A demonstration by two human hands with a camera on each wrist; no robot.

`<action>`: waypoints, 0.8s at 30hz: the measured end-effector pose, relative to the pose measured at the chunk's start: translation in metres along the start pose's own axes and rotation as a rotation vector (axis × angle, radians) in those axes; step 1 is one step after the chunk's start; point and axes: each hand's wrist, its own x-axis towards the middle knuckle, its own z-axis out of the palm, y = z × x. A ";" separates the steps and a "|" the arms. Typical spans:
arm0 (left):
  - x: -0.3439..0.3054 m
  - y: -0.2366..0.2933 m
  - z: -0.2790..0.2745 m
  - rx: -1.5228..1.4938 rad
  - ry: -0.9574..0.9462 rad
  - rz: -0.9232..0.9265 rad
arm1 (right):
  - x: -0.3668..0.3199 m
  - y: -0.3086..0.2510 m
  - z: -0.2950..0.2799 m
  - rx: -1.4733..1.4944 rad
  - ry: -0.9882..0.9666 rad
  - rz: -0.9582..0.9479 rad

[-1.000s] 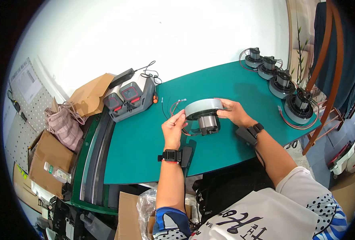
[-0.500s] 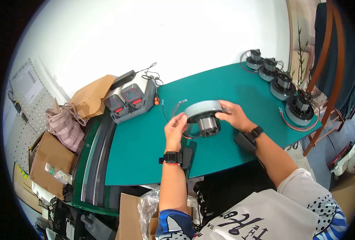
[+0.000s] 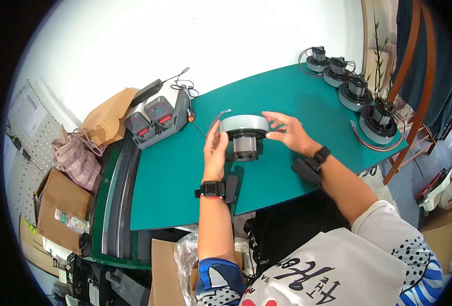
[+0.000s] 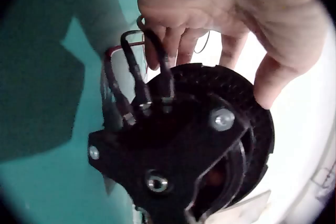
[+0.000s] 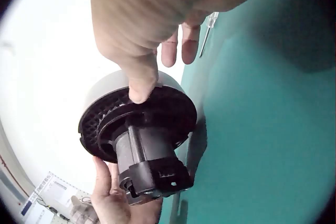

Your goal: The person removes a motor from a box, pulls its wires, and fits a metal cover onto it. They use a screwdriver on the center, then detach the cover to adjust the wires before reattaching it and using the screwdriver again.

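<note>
Both hands hold a round electric blower motor point(image 3: 244, 125) above the green table, its light grey drum uppermost and the metal motor body hanging below. My left hand point(image 3: 216, 153) grips the drum's left side. In the left wrist view its thumb point(image 4: 275, 82) lies on the black rim, fingers behind, near dark wires point(image 4: 137, 79) plugged into the motor. My right hand point(image 3: 293, 136) holds the opposite side; its thumb point(image 5: 140, 85) presses the black underside in the right wrist view. Red and dark leads point(image 3: 217, 118) trail behind the drum.
Several similar motors point(image 3: 378, 125) stand in a row along the table's right edge. At the left back sits a grey case with dark packs point(image 3: 160, 111), an orange-handled tool point(image 3: 191, 115) beside it. A cardboard box point(image 3: 109, 116) and pink bag point(image 3: 75, 158) lie farther left.
The blower motor has shifted left and a little up in the head view, and its tilt has levelled out. Both hands moved with it. The right hand's fingers look more spread now.
</note>
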 end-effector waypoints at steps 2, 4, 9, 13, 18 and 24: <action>-0.001 0.000 -0.008 -0.115 -0.027 -0.007 | -0.003 0.004 0.003 -0.038 -0.004 -0.026; 0.003 0.005 -0.012 -0.220 -0.057 -0.010 | -0.002 0.012 0.004 -0.150 -0.025 -0.092; 0.001 0.003 -0.006 -0.087 -0.054 0.015 | 0.000 0.020 0.009 -0.111 0.007 -0.117; -0.002 0.002 -0.003 -0.127 -0.071 -0.015 | -0.006 -0.003 0.011 -0.440 0.125 -0.419; -0.001 0.003 -0.010 -0.195 0.021 -0.033 | -0.009 -0.027 0.018 -0.534 0.177 -0.584; -0.001 0.006 -0.005 -0.054 0.016 -0.052 | -0.007 -0.013 0.018 -0.501 0.181 -0.513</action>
